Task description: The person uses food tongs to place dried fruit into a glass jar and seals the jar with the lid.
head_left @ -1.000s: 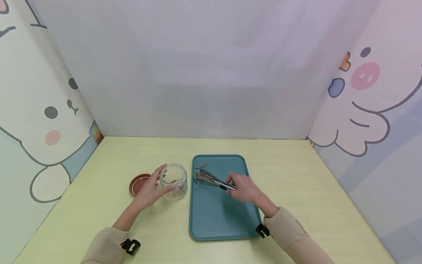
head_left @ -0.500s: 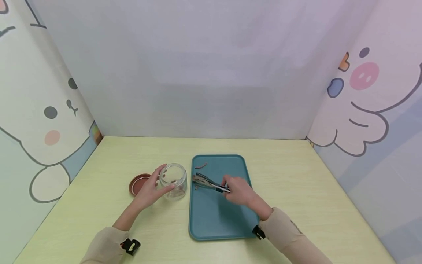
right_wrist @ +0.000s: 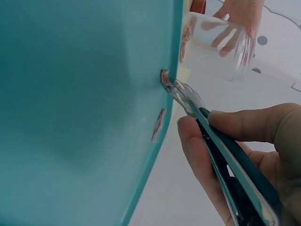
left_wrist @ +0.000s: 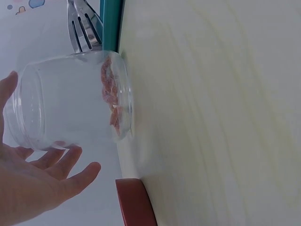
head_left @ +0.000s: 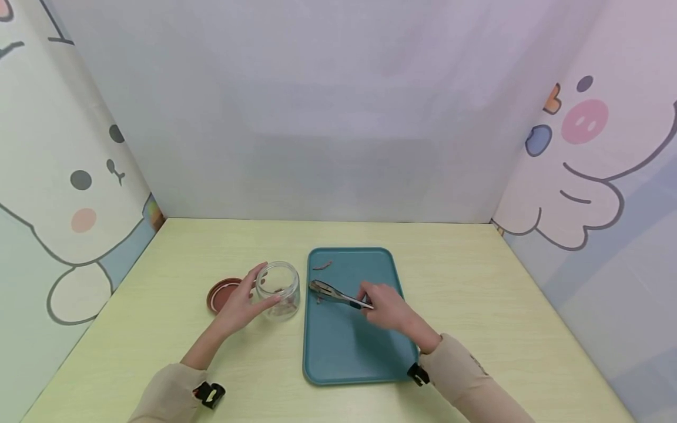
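Note:
My left hand [head_left: 237,311] holds a clear glass jar [head_left: 288,306] on the table, its thumb and fingers on opposite sides near the rim. Reddish-brown strips, perhaps dried meat, lie at the jar's bottom [left_wrist: 109,84]. Over the blue-green tray [head_left: 354,355], my right hand [head_left: 390,306] grips metal tongs [head_left: 334,294] with dark handle grips. The tong tips are together at a small strip [right_wrist: 164,76] by the tray's left edge; whether they pinch it I cannot tell. Another strip [head_left: 322,265] lies apart, farther back on the tray.
A reddish-brown round lid [head_left: 219,295] lies left of the jar, partly behind my left hand. Jar and tray stand side by side with a narrow gap on the pale yellow table [head_left: 476,282]. A white curtain [head_left: 328,176] hangs behind the table.
My right hand has shifted slightly left, and the tongs, whose arms were apart, have been squeezed together near the tray's left edge. My left hand and the jar have stayed put.

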### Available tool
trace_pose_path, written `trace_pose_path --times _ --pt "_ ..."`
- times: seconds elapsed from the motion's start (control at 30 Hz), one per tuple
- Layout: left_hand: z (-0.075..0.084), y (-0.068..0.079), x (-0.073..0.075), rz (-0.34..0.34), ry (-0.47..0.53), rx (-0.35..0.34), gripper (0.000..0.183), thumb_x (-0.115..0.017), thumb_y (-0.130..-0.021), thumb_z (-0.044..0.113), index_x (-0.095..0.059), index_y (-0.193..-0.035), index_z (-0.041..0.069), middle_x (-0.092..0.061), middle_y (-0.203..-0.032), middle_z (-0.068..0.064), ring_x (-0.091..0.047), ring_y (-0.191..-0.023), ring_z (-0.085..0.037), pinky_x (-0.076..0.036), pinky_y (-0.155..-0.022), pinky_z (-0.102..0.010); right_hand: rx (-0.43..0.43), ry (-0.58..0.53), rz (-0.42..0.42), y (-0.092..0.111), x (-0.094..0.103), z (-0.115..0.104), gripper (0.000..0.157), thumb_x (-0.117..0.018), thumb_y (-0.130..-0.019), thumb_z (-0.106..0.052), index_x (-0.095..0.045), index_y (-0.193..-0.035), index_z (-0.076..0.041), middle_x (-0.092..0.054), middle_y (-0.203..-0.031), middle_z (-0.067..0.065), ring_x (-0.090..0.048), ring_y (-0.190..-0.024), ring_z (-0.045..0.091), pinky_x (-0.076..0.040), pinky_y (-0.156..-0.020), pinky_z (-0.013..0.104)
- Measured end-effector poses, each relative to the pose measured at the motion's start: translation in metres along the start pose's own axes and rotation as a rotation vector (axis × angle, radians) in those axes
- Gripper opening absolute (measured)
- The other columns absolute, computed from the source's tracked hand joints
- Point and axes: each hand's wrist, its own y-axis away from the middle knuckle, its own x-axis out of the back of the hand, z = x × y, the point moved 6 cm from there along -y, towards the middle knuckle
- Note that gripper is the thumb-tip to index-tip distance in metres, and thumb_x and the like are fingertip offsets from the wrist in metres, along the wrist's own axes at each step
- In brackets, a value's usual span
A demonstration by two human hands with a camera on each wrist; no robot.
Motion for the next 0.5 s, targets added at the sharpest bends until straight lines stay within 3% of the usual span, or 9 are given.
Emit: trace_pose_path --times 0.5 --pt "0.002 0.001 0.001 0.000 0.003 -0.002 0.079 -0.064 -0.078 0.040 -0.022 -0.139 0.012 -0.032 -0.135 -0.018 -0.033 -0.119 -0.035 -0.033 -0.090 -0.053 0.003 -0.060 0.049 0.006 -0.004 0.013 0.014 -0.064 -0.077 -0.002 -0.055 -0.085 -0.009 -0.050 -0.068 -0.006 -0.044 -0.053 0.007 -0.038 -0.048 0.024"
